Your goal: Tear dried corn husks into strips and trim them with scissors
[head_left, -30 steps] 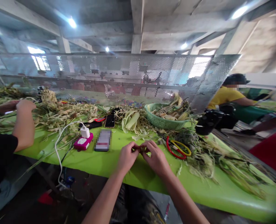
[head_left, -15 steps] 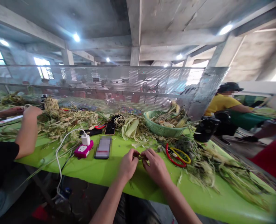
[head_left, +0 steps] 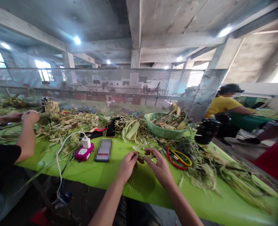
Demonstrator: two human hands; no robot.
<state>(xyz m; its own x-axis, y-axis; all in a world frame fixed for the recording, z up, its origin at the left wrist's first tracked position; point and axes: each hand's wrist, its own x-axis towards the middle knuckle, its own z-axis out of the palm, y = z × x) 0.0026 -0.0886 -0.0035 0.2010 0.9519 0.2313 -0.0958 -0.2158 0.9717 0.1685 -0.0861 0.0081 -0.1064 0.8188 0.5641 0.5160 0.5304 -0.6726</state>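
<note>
My left hand (head_left: 127, 165) is closed in a pinch around a small pale-green piece of plant strip (head_left: 141, 155), probably husk, whose thin ends dangle under the fingers. From the other side my right hand (head_left: 161, 169) meets it, thumb and forefinger curved around the piece's right part. Both hands hang just above the green tabletop (head_left: 115, 175), fingertips nearly touching. The piece is small and partly covered by fingers, so its exact shape is hidden. Beyond the hands lies a broad pale corn husk (head_left: 132, 131). Red and yellow loops (head_left: 180, 158) rest right of my right hand.
A green basket (head_left: 163, 133) of dry husks stands behind. Two phones (head_left: 103, 150), a magenta power block (head_left: 84, 152) with white plug and cable lie left. Fibre heaps (head_left: 205, 169) cover the right. A co-worker's hands (head_left: 23, 117) work at far left; another person (head_left: 226, 105) sits right.
My right hand has opened its fingers somewhat and shifted slightly right. More of the green strip now shows between the hands. The left-hand co-worker's hands have lowered a little.
</note>
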